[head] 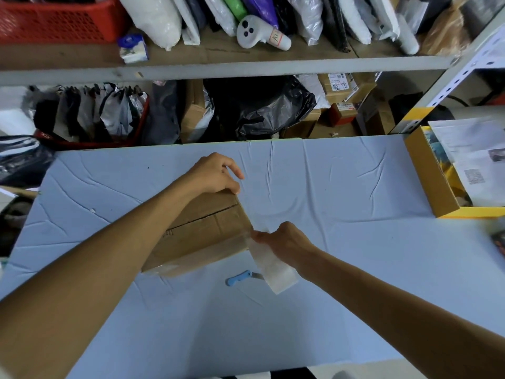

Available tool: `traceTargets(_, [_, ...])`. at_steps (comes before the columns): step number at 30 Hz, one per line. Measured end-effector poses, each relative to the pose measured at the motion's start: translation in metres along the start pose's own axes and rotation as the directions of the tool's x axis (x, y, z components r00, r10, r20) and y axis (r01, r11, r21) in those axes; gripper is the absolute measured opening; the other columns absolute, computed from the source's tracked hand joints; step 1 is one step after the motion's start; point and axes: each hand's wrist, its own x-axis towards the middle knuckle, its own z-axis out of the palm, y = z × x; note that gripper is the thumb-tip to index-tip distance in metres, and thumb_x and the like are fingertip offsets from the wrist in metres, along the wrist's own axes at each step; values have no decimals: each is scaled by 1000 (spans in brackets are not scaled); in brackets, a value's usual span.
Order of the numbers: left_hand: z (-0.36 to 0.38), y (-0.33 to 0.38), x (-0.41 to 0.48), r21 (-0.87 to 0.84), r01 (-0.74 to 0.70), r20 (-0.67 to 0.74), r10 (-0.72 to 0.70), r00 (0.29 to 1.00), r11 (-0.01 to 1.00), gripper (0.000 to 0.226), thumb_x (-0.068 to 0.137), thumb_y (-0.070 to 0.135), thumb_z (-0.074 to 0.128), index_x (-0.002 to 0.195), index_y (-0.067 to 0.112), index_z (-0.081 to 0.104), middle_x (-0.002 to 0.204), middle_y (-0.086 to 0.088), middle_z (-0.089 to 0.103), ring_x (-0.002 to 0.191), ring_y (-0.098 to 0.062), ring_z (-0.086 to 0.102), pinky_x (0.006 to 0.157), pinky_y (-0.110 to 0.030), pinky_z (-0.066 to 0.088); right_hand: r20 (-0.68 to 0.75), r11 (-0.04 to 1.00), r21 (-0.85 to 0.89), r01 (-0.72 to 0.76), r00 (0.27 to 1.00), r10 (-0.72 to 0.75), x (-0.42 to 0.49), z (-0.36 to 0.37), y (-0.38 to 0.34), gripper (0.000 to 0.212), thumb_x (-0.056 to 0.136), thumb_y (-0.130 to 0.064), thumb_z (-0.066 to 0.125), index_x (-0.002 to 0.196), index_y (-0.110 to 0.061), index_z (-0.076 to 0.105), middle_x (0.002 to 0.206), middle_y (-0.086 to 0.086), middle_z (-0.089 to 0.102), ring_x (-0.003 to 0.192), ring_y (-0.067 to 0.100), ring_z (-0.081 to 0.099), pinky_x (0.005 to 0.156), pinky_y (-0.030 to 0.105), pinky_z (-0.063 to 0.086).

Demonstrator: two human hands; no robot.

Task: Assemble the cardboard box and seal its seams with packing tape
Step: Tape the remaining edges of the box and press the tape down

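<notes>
The cardboard box (pixel 202 231) lies flaps-closed near the middle of the blue-covered table (pixel 355 242), its top seam running slantwise. The left hand (pixel 216 173) is at the box's far right corner, thumb and forefinger curled together and pinching the free end of a clear strip (pixel 247 206) (faint, it shows mostly as a sheen along the box's right end). At the box's near right corner the right hand (pixel 284 242) grips the roll of packing tape (pixel 273 266), fingers wrapped round it, fingertips touching the corner. The roll hangs just off the box on its near right side. A blue-handled knife (pixel 239 278) lies on the cloth just in front of the box, its blade partly hidden behind the roll. Well to the right of the box stands an open yellow-edged carton (pixel 429 173) holding printed papers.
</notes>
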Motion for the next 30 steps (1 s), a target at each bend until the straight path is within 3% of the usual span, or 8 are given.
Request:
traceTargets(4, [12,7,0,105,73,-114,-61,992,992,19,70,15,75,84,27,72,80,0,69,80,-18,66,76,-33,54,3,1000,5,-7,1000,7,2,1,1,53,83,-51,62,110,-6,55,103,10,59,82,24,55,60,29,37])
traceTargets(10, [20,2,-1,106,23,-208,0,978,994,21,73,21,79,91,25,70,88,0,70,81,-18,65,73,-29,51,-2,999,47,1,1000,-1,6,1,2,46,81,-50,64,90,-7,54,79,4,49,65,17,46,53,26,33])
traceTargets(13, [14,-6,-9,50,-128,-94,132,987,990,24,74,36,79,93,25,70,94,4,66,89,-14,62,78,-28,47,9,998,66,-8,1000,7,6,0,1,44,81,-49,65,87,-8,51,75,2,45,62,15,43,52,25,32])
traceTargets(15, [8,-11,-15,31,-234,24,234,972,972,17,76,33,77,92,29,72,99,6,61,98,-11,58,87,-25,44,5,998,56,-13,1000,13,6,-1,0,46,80,-50,66,92,-7,54,80,4,50,65,16,46,53,24,33])
traceTargets(18, [6,-16,-20,55,-310,141,300,943,949,10,77,29,76,87,30,73,98,8,59,95,-8,60,90,-25,46,-3,998,63,-4,1000,4,7,-2,0,54,76,-53,69,99,-4,60,85,6,56,68,18,51,54,25,36])
traceTargets(23, [7,-16,-18,72,-320,173,304,937,945,4,80,22,75,84,23,74,96,5,61,91,-6,61,90,-31,49,-8,998,53,-15,1000,16,4,-2,-2,45,79,-49,67,91,-7,54,75,2,49,62,16,46,51,25,32])
traceTargets(28, [14,-16,-23,149,-373,93,363,927,916,7,84,19,70,84,22,75,95,0,59,93,-9,52,85,-28,45,-20,995,95,-1,1000,3,0,-1,0,52,74,-52,69,93,-5,59,77,5,55,65,19,52,53,26,36])
traceTargets(30, [13,-16,-22,129,-385,50,381,923,914,8,84,15,70,85,19,76,93,-1,59,92,-13,55,86,-32,48,-44,992,121,29,999,-24,-3,-2,1,46,73,-50,70,80,-7,55,70,4,52,60,18,49,51,25,34])
